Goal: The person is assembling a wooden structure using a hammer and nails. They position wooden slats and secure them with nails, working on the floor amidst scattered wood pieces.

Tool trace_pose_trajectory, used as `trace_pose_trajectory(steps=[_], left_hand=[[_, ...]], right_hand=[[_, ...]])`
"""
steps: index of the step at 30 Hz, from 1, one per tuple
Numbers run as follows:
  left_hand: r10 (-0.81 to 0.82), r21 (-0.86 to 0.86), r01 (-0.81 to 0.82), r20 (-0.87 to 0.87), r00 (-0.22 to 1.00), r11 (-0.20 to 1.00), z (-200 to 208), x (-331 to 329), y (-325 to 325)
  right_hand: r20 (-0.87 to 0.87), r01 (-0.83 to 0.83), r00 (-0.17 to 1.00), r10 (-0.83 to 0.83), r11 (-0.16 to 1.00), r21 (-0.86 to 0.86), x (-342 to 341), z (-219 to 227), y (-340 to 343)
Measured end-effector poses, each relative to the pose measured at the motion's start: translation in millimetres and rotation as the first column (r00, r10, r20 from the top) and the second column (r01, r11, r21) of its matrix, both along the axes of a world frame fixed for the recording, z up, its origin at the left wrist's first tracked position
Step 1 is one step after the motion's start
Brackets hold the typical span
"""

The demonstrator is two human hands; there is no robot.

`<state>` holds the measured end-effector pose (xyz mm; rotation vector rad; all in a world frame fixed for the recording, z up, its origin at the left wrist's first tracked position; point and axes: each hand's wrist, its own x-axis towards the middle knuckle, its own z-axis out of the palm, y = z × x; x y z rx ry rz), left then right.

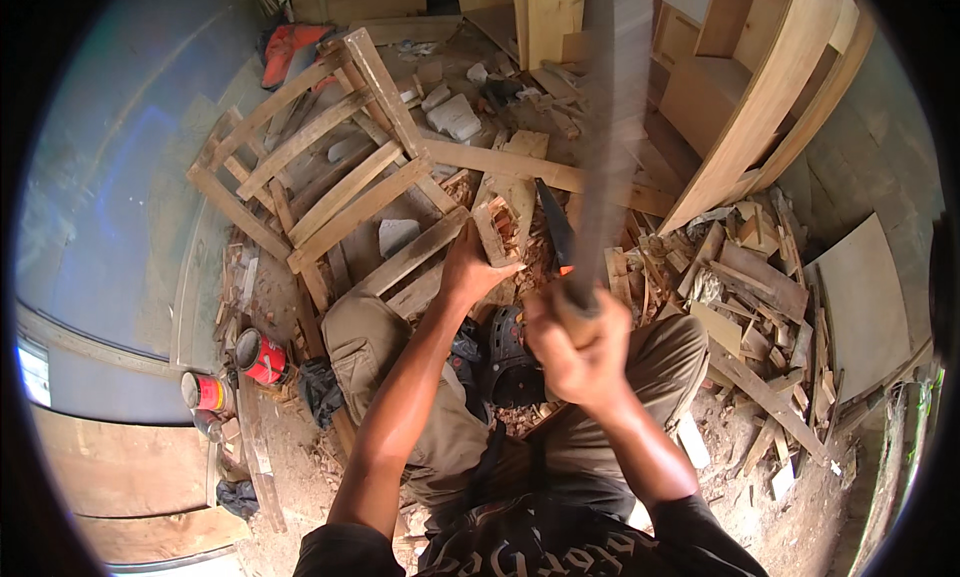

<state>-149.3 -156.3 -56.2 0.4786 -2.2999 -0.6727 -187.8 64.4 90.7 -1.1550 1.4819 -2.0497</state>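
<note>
My left hand (470, 269) is closed round a short wooden beam (486, 239), held upright in front of me. Its top end is rough, with reddish splintered wood showing. In my closed right hand (582, 349) is the handle of a long blade like a machete (612, 127). The blade points up and away, smeared by motion, a little to the right of the beam and apart from it. Behind my right hand lies a handsaw (553, 222) with a dark blade and a bit of orange at its handle. A dark perforated clog (513, 342) is on my foot between my knees.
A slatted wooden frame (340, 217) leans at the far left. Scrap wood (760, 287) is heaped on the right, beside tall plank panels (780, 87). Two red cans (262, 357) stand at the left. Wood chips and pale rubble (453, 119) litter the ground.
</note>
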Motion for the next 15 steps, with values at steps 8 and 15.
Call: trace_pose_trajectory(steps=[8, 15], left_hand=[[-0.073, -0.282, 0.039, -0.111, 0.991, 0.959, 11.2, 6.0, -3.5], [0.060, -0.114, -0.054, 0.043, 0.997, 0.992, -1.1, 8.6, -6.5]], right_hand=[[0.225, -0.231, 0.964, 0.141, 0.864, 0.448, 3.3, -55.5, -14.4], [-0.067, 0.043, 0.997, -0.042, 0.999, 0.007, 7.8, 18.9, 2.5]])
